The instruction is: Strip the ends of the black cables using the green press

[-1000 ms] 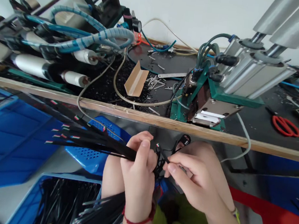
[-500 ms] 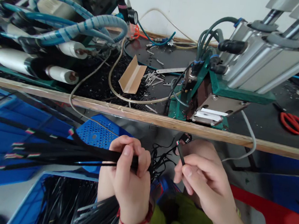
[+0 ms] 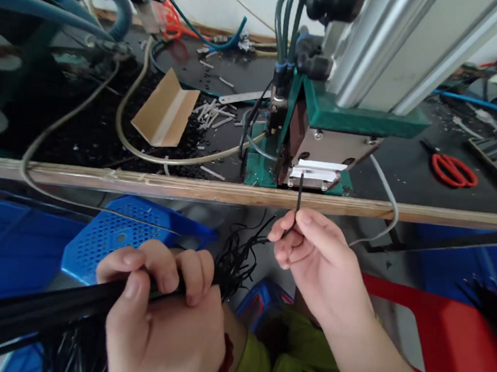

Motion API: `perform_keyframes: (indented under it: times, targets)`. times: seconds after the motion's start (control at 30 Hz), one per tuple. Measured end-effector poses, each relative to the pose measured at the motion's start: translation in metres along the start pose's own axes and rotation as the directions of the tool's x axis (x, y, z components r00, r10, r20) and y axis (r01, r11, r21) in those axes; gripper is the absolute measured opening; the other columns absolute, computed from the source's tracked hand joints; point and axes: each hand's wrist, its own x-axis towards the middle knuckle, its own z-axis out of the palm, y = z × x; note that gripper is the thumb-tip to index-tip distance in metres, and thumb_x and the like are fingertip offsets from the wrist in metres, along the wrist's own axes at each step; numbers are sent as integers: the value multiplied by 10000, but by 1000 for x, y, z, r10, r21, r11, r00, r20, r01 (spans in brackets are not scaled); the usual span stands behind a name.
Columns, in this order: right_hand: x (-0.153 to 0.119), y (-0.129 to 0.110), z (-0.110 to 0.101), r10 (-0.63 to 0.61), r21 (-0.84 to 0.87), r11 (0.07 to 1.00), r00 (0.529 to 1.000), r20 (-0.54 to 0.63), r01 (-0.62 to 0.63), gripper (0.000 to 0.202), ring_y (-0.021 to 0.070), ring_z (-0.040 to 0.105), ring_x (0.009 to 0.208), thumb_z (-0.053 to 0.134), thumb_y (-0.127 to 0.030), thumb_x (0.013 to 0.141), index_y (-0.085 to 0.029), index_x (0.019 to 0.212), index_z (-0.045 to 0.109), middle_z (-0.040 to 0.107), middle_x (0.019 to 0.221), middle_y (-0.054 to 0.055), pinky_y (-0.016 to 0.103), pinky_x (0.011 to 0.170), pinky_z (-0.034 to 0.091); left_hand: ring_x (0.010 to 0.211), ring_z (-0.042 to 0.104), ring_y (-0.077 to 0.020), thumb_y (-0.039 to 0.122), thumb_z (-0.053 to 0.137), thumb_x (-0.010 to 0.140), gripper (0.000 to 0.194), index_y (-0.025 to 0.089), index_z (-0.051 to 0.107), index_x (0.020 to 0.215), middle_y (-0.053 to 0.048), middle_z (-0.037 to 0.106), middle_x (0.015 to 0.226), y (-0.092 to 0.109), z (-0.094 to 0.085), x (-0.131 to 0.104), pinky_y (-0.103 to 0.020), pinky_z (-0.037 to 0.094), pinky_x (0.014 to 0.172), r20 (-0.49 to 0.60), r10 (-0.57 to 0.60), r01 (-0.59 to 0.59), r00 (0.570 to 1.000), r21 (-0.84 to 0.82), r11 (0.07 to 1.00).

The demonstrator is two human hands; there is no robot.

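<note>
My left hand (image 3: 164, 307) is closed round a thick bundle of black cables (image 3: 40, 312) that runs off to the lower left. Between the thumb and fingers of my right hand (image 3: 314, 240) is a single black cable (image 3: 299, 198), pointing upward. Its tip is at the white-edged slot of a small pneumatic press (image 3: 337, 145) on the bench; whether it sits inside the slot or just before it, I cannot tell. Loose cable lengths (image 3: 241, 256) hang beyond my left hand.
Along the wooden bench edge (image 3: 186, 189) stands the press, with tubes and a folded cardboard piece (image 3: 165, 109) to its left. Red-handled scissors (image 3: 453, 171) lie to its right. Below are a blue perforated stool (image 3: 115, 225) and a red plastic seat (image 3: 458, 344).
My right hand has brought the single cable up to the press slot. The left hand with its bundle appears lower and farther left. The view has shifted closer to the press.
</note>
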Motion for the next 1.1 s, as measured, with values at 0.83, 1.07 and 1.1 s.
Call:
perform_keyframes:
  times: [0.83,1.07,1.1]
  targets:
    - [6,-6,-1,-151,-217,968,984,-97,127,239,53,492,395,839,-385,949,-233,765,850,800,711,21,218,401,328,449,367,-94,219,893,906,155,245,741,926,70,522,683,-6,-2,2,-334,306,429,28,-49,50,998,-11,999]
    - [17,-10,2,-238,-309,931,964,-117,193,349,84,489,426,810,-444,954,-237,674,781,737,641,15,259,402,305,441,357,-92,235,969,843,233,249,747,912,75,532,667,-5,-1,2,-338,316,424,1,-95,95,995,-38,995]
    - [18,-9,2,-247,-319,927,962,-118,199,389,83,490,424,816,-475,965,-239,660,760,726,636,8,263,404,321,441,354,-90,230,963,845,228,249,746,913,76,529,667,-5,-1,2,-334,316,426,-2,-95,95,995,-38,995]
